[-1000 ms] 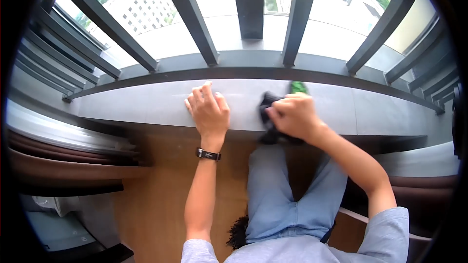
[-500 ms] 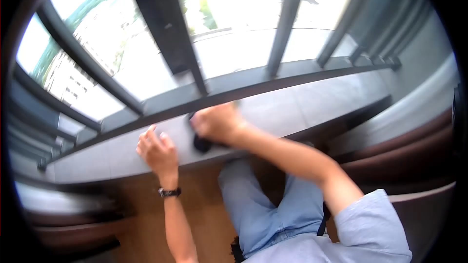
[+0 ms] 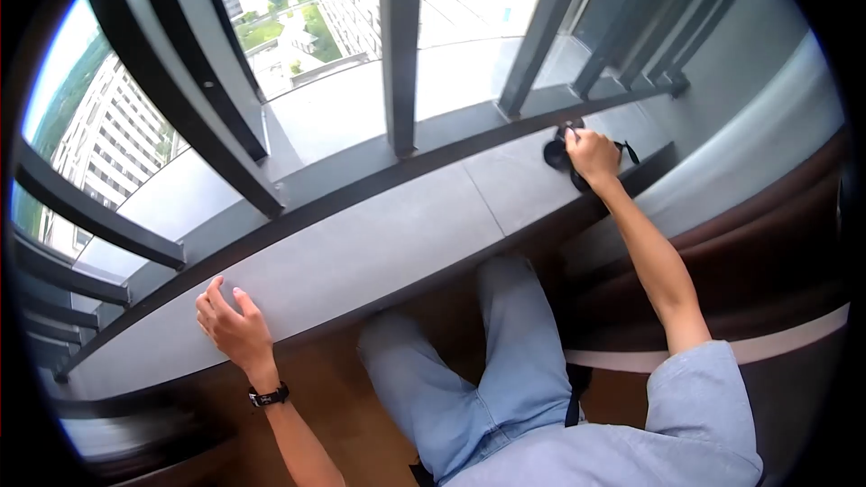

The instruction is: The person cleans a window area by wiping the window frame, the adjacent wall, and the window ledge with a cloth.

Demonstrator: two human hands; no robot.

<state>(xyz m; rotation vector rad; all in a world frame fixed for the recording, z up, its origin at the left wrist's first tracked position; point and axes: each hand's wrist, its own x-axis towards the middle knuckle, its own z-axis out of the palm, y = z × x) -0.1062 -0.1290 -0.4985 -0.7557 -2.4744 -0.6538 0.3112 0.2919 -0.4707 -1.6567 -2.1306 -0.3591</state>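
My right hand [image 3: 594, 157] is closed around a black camera [image 3: 557, 154] at the right end of the grey sill. Its round lens part faces left, and a short black strap [image 3: 630, 152] sticks out past my knuckles. My fingers cover much of the camera body. Over the sill's left part hovers my left hand [image 3: 234, 323], fingers apart and slightly curled, with nothing in it. A dark watch [image 3: 269, 394] is on my left wrist.
The tiled sill [image 3: 361, 261] runs in front of my knees. Behind it stands a dark metal railing [image 3: 401, 54], with buildings [image 3: 108, 126] far below outside. A pale curtain [image 3: 713, 189] and brown upholstery [image 3: 722, 252] are at the right.
My right hand has carried the camera from the middle of the sill to its right end. My left hand has shifted left and nearer to me, still open. The view has turned.
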